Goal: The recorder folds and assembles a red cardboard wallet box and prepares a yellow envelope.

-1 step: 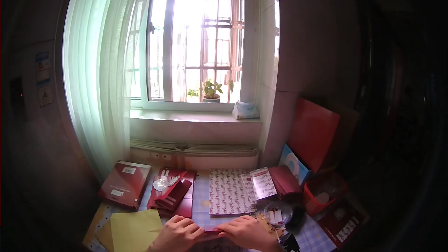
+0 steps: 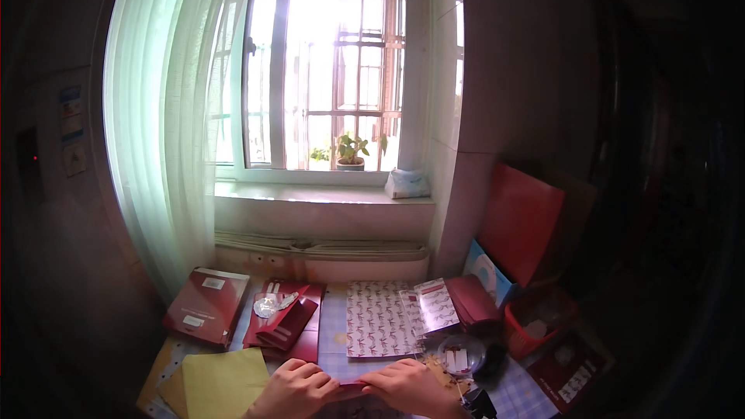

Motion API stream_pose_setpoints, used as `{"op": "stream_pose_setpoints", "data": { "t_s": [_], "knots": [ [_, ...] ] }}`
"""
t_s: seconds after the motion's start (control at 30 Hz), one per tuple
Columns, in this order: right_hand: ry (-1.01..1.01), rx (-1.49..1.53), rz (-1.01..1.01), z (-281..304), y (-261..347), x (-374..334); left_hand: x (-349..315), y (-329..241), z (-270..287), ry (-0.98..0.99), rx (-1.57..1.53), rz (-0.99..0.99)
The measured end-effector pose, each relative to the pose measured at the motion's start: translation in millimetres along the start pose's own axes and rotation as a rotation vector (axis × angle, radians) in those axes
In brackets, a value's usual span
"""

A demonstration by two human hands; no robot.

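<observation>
The left hand [image 2: 299,389] curls its fingers narrowly over one end of a red piece [image 2: 351,389], and the right hand [image 2: 409,386] grips the other end, fingers bunched close together. The red piece spans the gap between the two hands, low over the near part of the bench [image 2: 335,341]; the thumbs are hard to make out.

Just left of the left hand lies a yellow sheet [image 2: 221,384]. Beyond that hand, dark red folded pieces [image 2: 291,330] lie stacked with a shiny clear item [image 2: 267,306] on top, and farther left is a red box [image 2: 203,312].

Ahead of the right hand a patterned sheet [image 2: 380,322] lies flat, with a folded patterned card [image 2: 436,304] at its right edge and a dark red folder [image 2: 475,300] beyond the card. Nearer, to the right of the right hand, sits a clear round container [image 2: 459,357] with pale pieces inside. Farther right of that hand stands a red basket [image 2: 535,331], and a dark red package [image 2: 568,372] lies on the basket's near side.
</observation>
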State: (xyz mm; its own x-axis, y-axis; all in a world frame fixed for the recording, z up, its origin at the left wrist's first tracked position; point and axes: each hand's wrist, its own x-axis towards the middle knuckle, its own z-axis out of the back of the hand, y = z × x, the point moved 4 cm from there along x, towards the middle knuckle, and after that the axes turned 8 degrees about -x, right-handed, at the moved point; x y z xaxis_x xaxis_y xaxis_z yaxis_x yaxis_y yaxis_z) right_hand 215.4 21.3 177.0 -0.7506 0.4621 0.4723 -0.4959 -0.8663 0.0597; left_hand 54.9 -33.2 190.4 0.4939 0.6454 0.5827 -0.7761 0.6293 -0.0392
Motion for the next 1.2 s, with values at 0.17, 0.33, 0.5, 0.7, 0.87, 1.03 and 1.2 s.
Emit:
{"op": "stream_pose_setpoints", "data": {
  "t_s": [0.17, 0.33, 0.5, 0.7, 0.87, 1.03, 1.2],
  "knots": [
    [-0.131, -0.061, -0.072, 2.1, 4.0, 0.3, 0.6, 0.7, -0.8, 0.009, -0.007, 0.011],
    [-0.165, -0.137, -0.055, 3.5, 11.7, 3.2, -4.9, -1.1, 3.6, 0.006, -0.029, 0.063],
    [-0.182, -0.135, 0.001, -4.4, 5.3, 5.7, 7.2, 1.4, -5.1, -0.08, -0.038, 0.01],
    [-0.212, -0.073, -0.03, 4.1, 0.7, 9.1, 6.1, 7.6, -13.1, -0.032, 0.055, -0.005],
    [-0.217, -0.056, -0.007, 13.2, -4.1, 7.8, 2.5, 9.5, -10.0, -0.091, 0.028, -0.027],
    [-0.237, -0.08, 0.003, 10.9, -6.3, 2.8, 3.8, 8.6, -10.2, -0.069, 0.015, -0.013],
    [-0.308, -0.094, -0.03, 17.2, -12.2, 3.8, 3.3, 17.8, -4.3, -0.114, -0.01, 0.026]
  ]
}}
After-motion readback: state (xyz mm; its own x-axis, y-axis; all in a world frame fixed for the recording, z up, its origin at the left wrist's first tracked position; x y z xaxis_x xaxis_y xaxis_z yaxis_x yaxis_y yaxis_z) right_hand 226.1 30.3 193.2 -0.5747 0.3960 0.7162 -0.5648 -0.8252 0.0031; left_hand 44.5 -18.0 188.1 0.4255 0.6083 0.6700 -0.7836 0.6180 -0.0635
